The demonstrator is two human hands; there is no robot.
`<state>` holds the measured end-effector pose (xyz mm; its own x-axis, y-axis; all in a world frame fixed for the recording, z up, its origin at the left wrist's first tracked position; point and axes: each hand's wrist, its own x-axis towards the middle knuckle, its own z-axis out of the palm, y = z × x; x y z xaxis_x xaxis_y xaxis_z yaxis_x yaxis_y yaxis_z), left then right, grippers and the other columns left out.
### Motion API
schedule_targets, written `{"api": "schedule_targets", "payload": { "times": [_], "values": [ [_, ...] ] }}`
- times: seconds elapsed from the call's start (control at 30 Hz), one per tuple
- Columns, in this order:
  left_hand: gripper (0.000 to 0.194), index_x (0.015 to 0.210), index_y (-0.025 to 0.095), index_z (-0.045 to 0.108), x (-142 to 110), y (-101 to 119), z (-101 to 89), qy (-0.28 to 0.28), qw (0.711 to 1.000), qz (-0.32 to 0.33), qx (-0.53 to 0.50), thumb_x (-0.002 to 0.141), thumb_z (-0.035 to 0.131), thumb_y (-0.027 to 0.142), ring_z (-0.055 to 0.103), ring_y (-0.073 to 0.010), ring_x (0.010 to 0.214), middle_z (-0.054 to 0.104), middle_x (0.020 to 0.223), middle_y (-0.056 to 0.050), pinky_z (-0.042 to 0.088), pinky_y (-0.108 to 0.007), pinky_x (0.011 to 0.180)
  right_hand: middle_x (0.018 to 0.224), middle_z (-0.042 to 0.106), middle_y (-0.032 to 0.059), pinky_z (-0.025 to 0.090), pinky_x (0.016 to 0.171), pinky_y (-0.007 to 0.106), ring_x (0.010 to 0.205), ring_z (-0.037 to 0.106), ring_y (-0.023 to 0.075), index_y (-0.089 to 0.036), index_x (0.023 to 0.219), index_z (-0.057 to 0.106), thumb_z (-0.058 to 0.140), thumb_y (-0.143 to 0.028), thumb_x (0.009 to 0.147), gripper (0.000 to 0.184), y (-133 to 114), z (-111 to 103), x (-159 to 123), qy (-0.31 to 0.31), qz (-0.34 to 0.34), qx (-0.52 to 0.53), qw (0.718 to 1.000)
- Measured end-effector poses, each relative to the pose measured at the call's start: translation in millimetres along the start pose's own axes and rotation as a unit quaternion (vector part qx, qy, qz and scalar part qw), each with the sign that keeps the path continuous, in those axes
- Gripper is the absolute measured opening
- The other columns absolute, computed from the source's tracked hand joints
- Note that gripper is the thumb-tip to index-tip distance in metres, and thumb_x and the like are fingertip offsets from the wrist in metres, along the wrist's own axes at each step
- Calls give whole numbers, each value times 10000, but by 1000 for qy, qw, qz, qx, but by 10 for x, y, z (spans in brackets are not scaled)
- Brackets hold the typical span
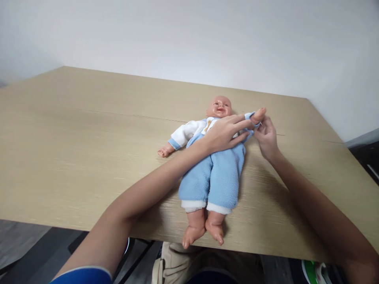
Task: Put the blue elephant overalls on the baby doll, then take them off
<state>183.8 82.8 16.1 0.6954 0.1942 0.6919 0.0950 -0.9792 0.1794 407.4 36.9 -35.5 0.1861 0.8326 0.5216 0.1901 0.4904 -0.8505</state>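
Note:
A baby doll [209, 177] lies on its back on the wooden table, head away from me and bare feet near the front edge. It wears a white top and fuzzy blue overalls. My left hand [226, 132] reaches across its chest, with thumb and fingers about the sleeve of the raised arm at the right. The blue-edged sleeve cuff [249, 115] sits around that wrist. Just beyond, my right hand [267, 136] pinches the cuff's underside beside the doll's hand [259, 115]; its fingertips are partly hidden. The doll's other arm [186, 134] rests out to the left.
The light wooden table [89, 157] extends widely to the left, with a seam running across it. A pale wall [189, 39] stands behind it. Dark objects lie beyond the right edge, and my beige trousers [174, 262] show below the front edge.

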Motion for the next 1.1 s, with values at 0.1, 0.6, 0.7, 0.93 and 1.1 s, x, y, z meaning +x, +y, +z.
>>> {"api": "schedule_targets", "payload": {
  "times": [0.1, 0.6, 0.7, 0.93, 1.1],
  "values": [
    [265, 1250, 201, 708, -44, 2, 8, 58, 997, 28, 44, 1187, 475, 310, 718, -280, 1057, 721, 1124, -133, 546, -411, 931, 1124, 727, 50, 647, 1033, 460, 1115, 741, 290, -316, 1283, 723, 953, -467, 851, 512, 91, 159, -68, -10, -50, -47, 998],
    [74, 980, 209, 628, 178, 39, -163, -7, 945, -262, -194, 924, 648, 251, 665, -231, 928, 710, 945, -30, 501, -365, 855, 1101, 684, 97, 591, 982, 499, 1072, 683, 310, -284, 1043, 792, 564, -599, 1147, 402, -176, 187, -284, -67, -140, -160, 975],
    [143, 937, 211, 621, 195, -5, -225, -29, 915, -342, -210, 939, 707, 326, 663, -236, 968, 700, 945, -25, 497, -371, 881, 1047, 684, 84, 586, 990, 477, 1043, 692, 293, -286, 903, 761, 602, -592, 1138, 417, -243, 261, -301, -28, -108, -154, 982],
    [361, 891, 221, 598, 195, -130, -254, -117, 897, -364, -224, 1059, 621, 540, 674, -254, 980, 680, 948, -40, 491, -402, 880, 1057, 757, 50, 587, 1052, 437, 1078, 719, 275, -295, 961, 756, 662, -658, 1056, 387, -281, 412, -341, 33, 42, -53, 997],
    [464, 905, 220, 589, 150, -193, -224, -116, 898, -355, -235, 1074, 609, 653, 625, -234, 907, 626, 913, -29, 454, -389, 835, 944, 714, 22, 622, 942, 381, 955, 714, 246, -294, 928, 650, 713, -684, 962, 397, -162, 418, -321, 89, 150, 56, 983]
  ]
}}
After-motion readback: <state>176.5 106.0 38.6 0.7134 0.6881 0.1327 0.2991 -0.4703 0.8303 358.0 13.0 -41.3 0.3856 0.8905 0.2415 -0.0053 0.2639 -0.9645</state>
